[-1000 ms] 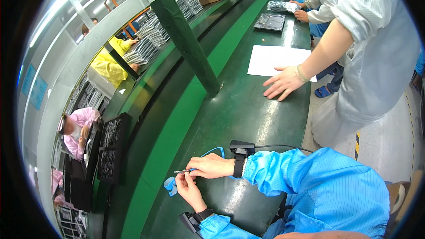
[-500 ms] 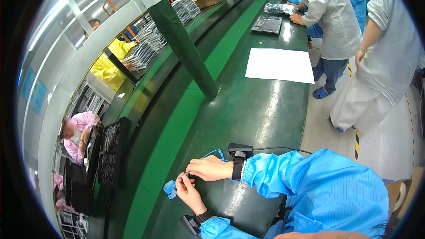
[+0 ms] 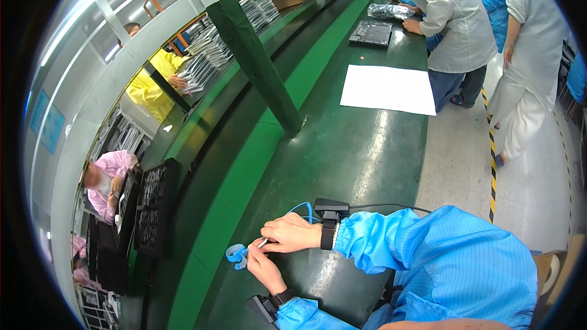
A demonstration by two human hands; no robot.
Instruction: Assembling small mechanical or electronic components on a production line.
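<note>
My left hand (image 3: 266, 272) comes in from below, its fingertips pinched on the edge of a blue wrist strap (image 3: 235, 256). The strap curls in an open loop beyond those fingers, over the green bench. Just above, my right hand (image 3: 291, 233) has its fingers closed on a small silvery metal piece (image 3: 263, 242), whose tip points toward my left fingertips. A thin blue cord (image 3: 310, 210) loops out from behind my right hand; its link to the strap is hidden. Both wrists carry black bands with a black box.
A green post (image 3: 260, 70) rises from the bench (image 3: 333, 165). Farther along lie a white sheet (image 3: 388, 90), a black tray (image 3: 370, 33) and a silvery wrapped bundle (image 3: 389, 11). A black cable (image 3: 391, 205) trails from the right wrist box. Several people stand or work around.
The blue strap has turned and opened into a clearer loop. My fingers have shifted slightly, and more of the metal piece shows. At right, people in white coats have moved.
</note>
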